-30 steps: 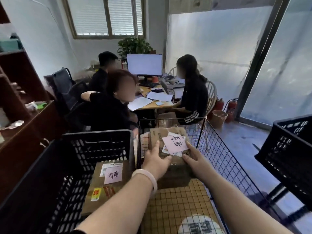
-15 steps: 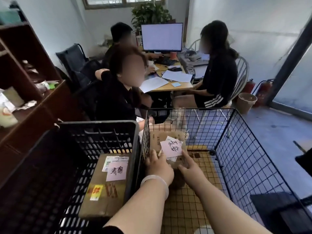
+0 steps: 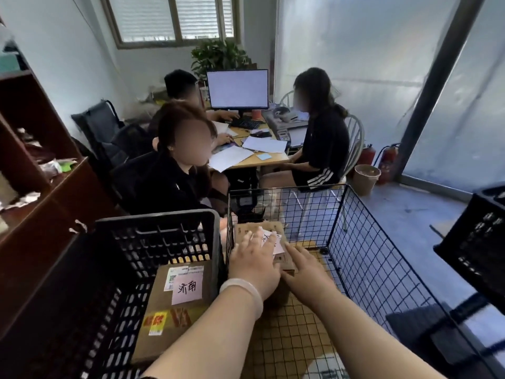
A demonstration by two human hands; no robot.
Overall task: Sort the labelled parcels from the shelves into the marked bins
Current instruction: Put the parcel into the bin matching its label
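Step in hand: judging by the hands, a cardboard parcel (image 3: 245,231) is being settled into the wire bin (image 3: 369,253) at the centre of the frame.
Parcel's place: inside the wire bin, against its left wall, with a pink handwritten label (image 3: 277,243) facing up; whether it rests fully on the bin floor is hidden.
Left hand (image 3: 254,259): lies flat on the parcel's top, fingers straight and spread, grasping nothing.
Right hand (image 3: 306,273): fingers extended, touching the parcel's right edge, not curled round it.
Neighbour: a second parcel (image 3: 175,310) with its own pink label lies in the black crate (image 3: 155,217) at lower left.
Next move: probably lifting both hands clear and turning to the shelves (image 3: 41,187) at the left edge for another parcel, reading its label first.
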